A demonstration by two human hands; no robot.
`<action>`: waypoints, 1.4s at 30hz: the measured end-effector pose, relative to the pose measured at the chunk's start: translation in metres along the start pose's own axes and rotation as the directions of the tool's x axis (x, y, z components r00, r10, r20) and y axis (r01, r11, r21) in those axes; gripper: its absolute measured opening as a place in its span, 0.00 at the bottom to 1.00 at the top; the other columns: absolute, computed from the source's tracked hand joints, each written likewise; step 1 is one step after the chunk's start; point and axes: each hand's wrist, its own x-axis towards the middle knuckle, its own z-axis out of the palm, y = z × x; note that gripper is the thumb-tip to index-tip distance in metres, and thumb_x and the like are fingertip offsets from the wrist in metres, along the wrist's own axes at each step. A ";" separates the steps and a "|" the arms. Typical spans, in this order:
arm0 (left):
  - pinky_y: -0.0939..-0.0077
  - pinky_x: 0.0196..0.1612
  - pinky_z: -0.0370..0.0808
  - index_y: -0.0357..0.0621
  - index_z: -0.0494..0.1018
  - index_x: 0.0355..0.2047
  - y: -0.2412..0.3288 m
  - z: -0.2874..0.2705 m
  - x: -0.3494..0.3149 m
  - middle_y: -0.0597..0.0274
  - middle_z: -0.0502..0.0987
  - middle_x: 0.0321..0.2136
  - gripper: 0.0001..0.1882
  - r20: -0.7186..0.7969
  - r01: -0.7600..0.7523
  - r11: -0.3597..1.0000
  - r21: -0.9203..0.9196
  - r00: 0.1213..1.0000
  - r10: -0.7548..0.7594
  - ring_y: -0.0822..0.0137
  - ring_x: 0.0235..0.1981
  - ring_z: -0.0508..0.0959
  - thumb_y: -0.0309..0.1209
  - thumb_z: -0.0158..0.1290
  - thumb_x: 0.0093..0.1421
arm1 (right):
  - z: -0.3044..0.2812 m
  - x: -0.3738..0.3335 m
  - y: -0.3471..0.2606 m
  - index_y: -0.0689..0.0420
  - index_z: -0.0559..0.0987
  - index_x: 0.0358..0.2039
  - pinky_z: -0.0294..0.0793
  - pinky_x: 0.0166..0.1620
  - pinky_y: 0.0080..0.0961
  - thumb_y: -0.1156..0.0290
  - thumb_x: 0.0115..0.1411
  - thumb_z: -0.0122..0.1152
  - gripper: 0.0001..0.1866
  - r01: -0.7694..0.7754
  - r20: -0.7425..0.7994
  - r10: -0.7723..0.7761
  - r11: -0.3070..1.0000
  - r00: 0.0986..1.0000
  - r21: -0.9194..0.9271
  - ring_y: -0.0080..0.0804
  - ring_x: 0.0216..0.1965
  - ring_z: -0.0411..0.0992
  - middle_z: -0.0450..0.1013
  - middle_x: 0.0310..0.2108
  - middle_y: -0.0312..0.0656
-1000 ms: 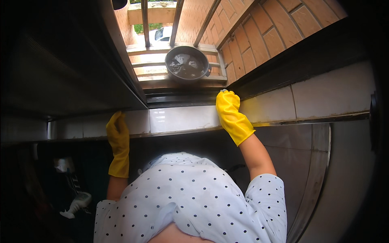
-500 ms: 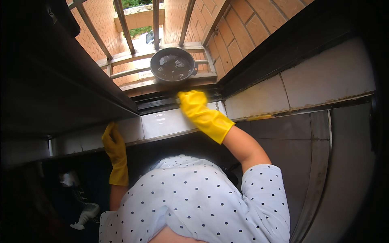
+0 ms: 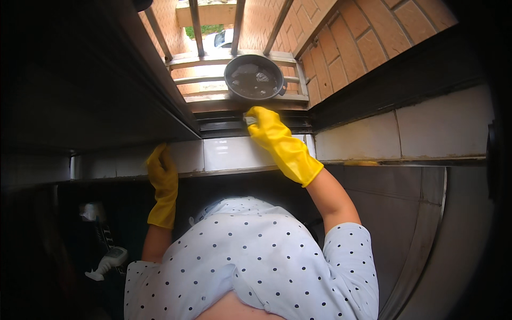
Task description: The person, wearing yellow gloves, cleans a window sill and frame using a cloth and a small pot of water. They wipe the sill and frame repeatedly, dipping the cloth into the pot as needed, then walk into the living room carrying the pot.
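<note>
Both my hands wear yellow rubber gloves. My right hand (image 3: 266, 128) is closed at the black window track (image 3: 226, 125), its fingers round a small greyish-white piece (image 3: 249, 120); only an edge of it shows, so whether it is cloth or pad I cannot make out. Just beyond this hand, a round dark basin (image 3: 255, 80) of murky water with some suds stands on the ledge by the window bars. My left hand (image 3: 162, 168) is at the white tiled sill (image 3: 232, 153), fingers loosely bent and apart, nothing visible in them; it is dim and slightly blurred.
Metal window bars (image 3: 238, 26) rise behind the basin, with a brick wall (image 3: 352, 45) to the right. A dark panel (image 3: 106, 80) fills the left side. Below left, a grey and white spray bottle head (image 3: 110, 260) shows in shadow.
My right hand has shifted slightly along the track, and more of the greyish-white piece shows. The whole view has swung, so the basin and sill appear further right. My left hand stays at the sill.
</note>
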 end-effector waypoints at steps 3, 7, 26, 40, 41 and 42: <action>0.69 0.47 0.78 0.45 0.76 0.49 -0.004 0.002 -0.005 0.57 0.82 0.43 0.13 -0.044 0.024 0.999 0.022 0.999 -0.023 0.59 0.43 0.82 0.25 0.63 0.65 | -0.025 -0.002 -0.006 0.60 0.81 0.49 0.77 0.53 0.34 0.74 0.59 0.64 0.16 0.020 0.120 -0.036 0.992 0.992 0.126 0.51 0.47 0.79 0.80 0.44 0.54; 0.70 0.43 0.78 0.45 0.77 0.49 0.007 0.001 -0.002 0.59 0.82 0.41 0.13 -0.078 0.027 0.998 0.065 0.997 -0.022 0.61 0.40 0.81 0.25 0.63 0.64 | -0.025 -0.003 -0.024 0.60 0.82 0.48 0.76 0.54 0.30 0.78 0.57 0.66 0.17 0.020 0.372 -0.105 0.974 0.922 0.225 0.46 0.47 0.79 0.80 0.46 0.52; 0.70 0.42 0.79 0.45 0.79 0.47 0.001 0.003 -0.005 0.61 0.82 0.40 0.12 -0.113 0.026 0.996 0.084 0.993 -0.017 0.60 0.39 0.82 0.25 0.63 0.64 | 0.060 0.011 -0.035 0.57 0.82 0.50 0.77 0.52 0.38 0.77 0.52 0.71 0.22 0.440 0.123 -0.461 0.883 0.879 0.162 0.54 0.46 0.78 0.81 0.43 0.50; 0.71 0.41 0.79 0.47 0.80 0.45 0.005 0.006 -0.002 0.63 0.82 0.40 0.11 -0.210 0.008 0.995 0.095 0.978 0.012 0.62 0.37 0.82 0.24 0.64 0.62 | 0.013 0.030 0.010 0.50 0.88 0.35 0.79 0.46 0.38 0.65 0.53 0.70 0.09 0.449 0.499 -0.182 0.746 0.848 -0.491 0.47 0.40 0.80 0.82 0.33 0.45; 0.71 0.42 0.79 0.46 0.80 0.46 0.004 0.006 -0.003 0.62 0.82 0.40 0.12 -0.197 0.004 0.995 0.095 0.980 0.015 0.61 0.38 0.82 0.24 0.64 0.62 | 0.022 0.031 0.013 0.50 0.87 0.33 0.79 0.44 0.39 0.66 0.53 0.68 0.07 0.529 0.488 -0.282 0.687 0.826 -0.498 0.47 0.40 0.80 0.81 0.33 0.44; 0.71 0.42 0.79 0.46 0.79 0.47 0.003 0.007 -0.002 0.62 0.82 0.41 0.13 -0.184 -0.005 0.996 0.089 0.983 0.021 0.60 0.39 0.82 0.24 0.64 0.62 | 0.028 0.032 0.008 0.50 0.86 0.31 0.79 0.43 0.39 0.67 0.52 0.67 0.06 0.604 0.448 -0.423 0.669 0.788 -0.432 0.47 0.39 0.79 0.81 0.33 0.44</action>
